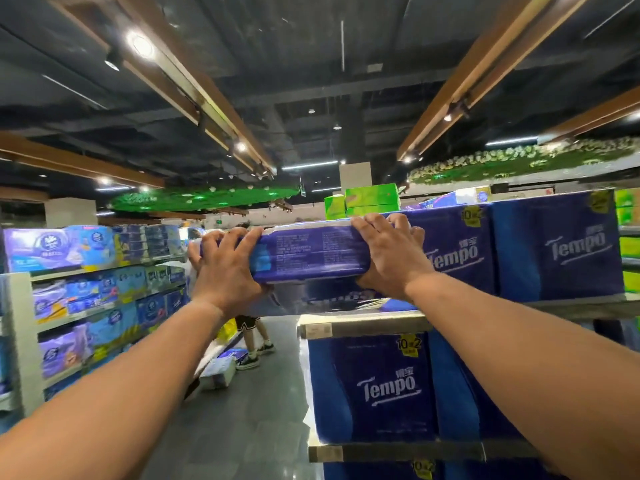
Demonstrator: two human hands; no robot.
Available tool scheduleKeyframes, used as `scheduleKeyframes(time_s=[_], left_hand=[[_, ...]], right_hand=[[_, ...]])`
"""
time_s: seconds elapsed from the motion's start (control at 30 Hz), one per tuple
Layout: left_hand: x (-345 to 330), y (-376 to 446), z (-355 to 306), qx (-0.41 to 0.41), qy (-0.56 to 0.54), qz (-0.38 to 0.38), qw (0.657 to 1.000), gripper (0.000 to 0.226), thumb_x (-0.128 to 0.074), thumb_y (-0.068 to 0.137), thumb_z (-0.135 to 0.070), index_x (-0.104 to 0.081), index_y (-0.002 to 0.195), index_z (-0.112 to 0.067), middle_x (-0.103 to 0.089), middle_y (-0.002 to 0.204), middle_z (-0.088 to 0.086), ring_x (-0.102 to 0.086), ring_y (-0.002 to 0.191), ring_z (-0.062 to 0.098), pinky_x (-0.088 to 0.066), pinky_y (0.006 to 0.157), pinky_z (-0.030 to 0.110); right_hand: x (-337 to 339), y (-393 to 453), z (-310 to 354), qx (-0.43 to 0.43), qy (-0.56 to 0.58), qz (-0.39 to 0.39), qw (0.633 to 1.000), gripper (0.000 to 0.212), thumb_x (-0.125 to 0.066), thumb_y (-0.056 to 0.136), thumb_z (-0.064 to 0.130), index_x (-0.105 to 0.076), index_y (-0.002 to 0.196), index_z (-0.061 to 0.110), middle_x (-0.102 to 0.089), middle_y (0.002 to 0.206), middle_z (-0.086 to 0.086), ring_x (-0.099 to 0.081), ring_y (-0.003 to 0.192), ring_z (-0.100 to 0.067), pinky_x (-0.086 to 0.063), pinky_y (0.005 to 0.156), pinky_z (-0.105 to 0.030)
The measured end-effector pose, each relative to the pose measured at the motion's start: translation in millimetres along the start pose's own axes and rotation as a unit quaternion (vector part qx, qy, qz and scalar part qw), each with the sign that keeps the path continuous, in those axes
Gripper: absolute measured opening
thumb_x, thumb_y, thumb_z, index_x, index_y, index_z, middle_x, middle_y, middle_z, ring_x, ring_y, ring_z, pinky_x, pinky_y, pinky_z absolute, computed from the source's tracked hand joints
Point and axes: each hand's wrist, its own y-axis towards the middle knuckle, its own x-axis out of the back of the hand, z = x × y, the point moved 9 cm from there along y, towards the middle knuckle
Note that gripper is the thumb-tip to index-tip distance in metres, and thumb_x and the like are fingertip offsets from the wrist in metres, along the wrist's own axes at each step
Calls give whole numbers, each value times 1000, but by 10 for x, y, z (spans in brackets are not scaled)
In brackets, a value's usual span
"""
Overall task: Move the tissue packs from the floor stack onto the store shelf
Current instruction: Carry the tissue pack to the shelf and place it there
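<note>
Gripping a blue tissue pack [308,252] at both ends, the left hand [225,268] and right hand [388,254] hold it at the shelf's [363,328] left corner beside stocked Tempo packs [550,244].

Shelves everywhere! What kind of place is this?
Most likely a supermarket or big store. Long shelves are packed with tissue packs, more blue packs fill the shelf in front, and both hands hold a tissue pack up at the top shelf.
</note>
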Motion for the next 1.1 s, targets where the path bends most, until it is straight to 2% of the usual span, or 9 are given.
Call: scheduleKeyframes(time_s=[0.17, 0.33, 0.47, 0.53, 0.73, 0.87, 0.93, 1.0, 1.1], left_hand=[[-808, 560, 320, 5, 20, 30, 999, 100, -72, 62, -66, -36, 149, -32, -44, 144, -2, -30, 128, 31, -19, 109, 59], [-1600, 1146, 516, 4, -23, 69, 997, 112, -82, 45, -60, -40, 146, -36, -46, 142, -5, -35, 130, 31, -22, 110, 65], [-2205, 1653, 620, 2, -29, 136, 990, 124, -84, 33, -65, -42, 147, -36, -50, 143, 0, -40, 129, 35, -36, 105, 53], [-2426, 1966, 642, -1, -48, 156, 987, 127, -88, 31, -64, -42, 146, -37, -52, 142, 0, -41, 127, 34, -39, 101, 48], [-2856, 2659, 643, -39, -105, 190, 975, 92, -98, 42, -48, -54, 120, -28, -58, 119, 2, -53, 104, 29, -49, 85, 41], [-3151, 2849, 624, -95, 10, 191, 977, 68, -84, 60, -66, -65, 116, -33, -52, 122, 0, -45, 116, 28, -40, 89, 41], [-3351, 2890, 569, -107, 29, 211, 971, 57, -80, 72, -59, -63, 115, -25, -58, 119, 4, -50, 113, 28, -38, 84, 35], [-3506, 2961, 604, -92, -4, 205, 975, 64, -82, 72, -54, -59, 122, -22, -63, 125, 4, -55, 116, 28, -45, 91, 36], [-3680, 3055, 755, -54, -22, 215, 975, 92, -87, 62, -59, -50, 140, -27, -60, 138, 1, -55, 124, 28, -45, 100, 43]], right_hand=[[-820, 695, -201, -13, 4, 39, 999, 99, -78, 69, 52, -27, 153, 35, -30, 154, 8, -27, 133, -31, -30, 102, -51], [-1486, 1220, -500, -55, -20, 84, 995, 101, -78, 68, 43, -25, 154, 39, -30, 156, 9, -26, 137, -31, -32, 102, -49], [-1843, 1733, -733, -93, -18, 161, 982, 111, -88, 64, 37, -22, 154, 42, -37, 152, 6, -27, 138, -34, -34, 104, -53], [-1955, 2034, -864, -112, -1, 192, 975, 109, -94, 61, 36, -30, 149, 40, -43, 148, 1, -33, 133, -35, -44, 102, -50], [-2275, 2672, -1172, -133, 47, 262, 955, 81, -94, 63, 28, -52, 132, 35, -57, 122, -2, -62, 100, -23, -59, 82, -41], [-2550, 2995, -1290, -120, -51, 245, 961, 73, -87, 68, 48, -59, 135, 41, -50, 130, -5, -52, 121, -29, -49, 100, -44], [-2749, 3075, -1356, -115, -119, 235, 958, 63, -80, 76, 53, -60, 133, 38, -46, 131, -7, -44, 130, -34, -38, 107, -47], [-2931, 3130, -1428, -116, -110, 241, 957, 59, -77, 79, 48, -59, 132, 30, -49, 135, -7, -48, 129, -34, -40, 107, -46], [-3043, 3144, -1563, -126, -40, 254, 958, 79, -78, 81, 41, -41, 149, 25, -45, 150, -5, -47, 134, -30, -42, 108, -42]])
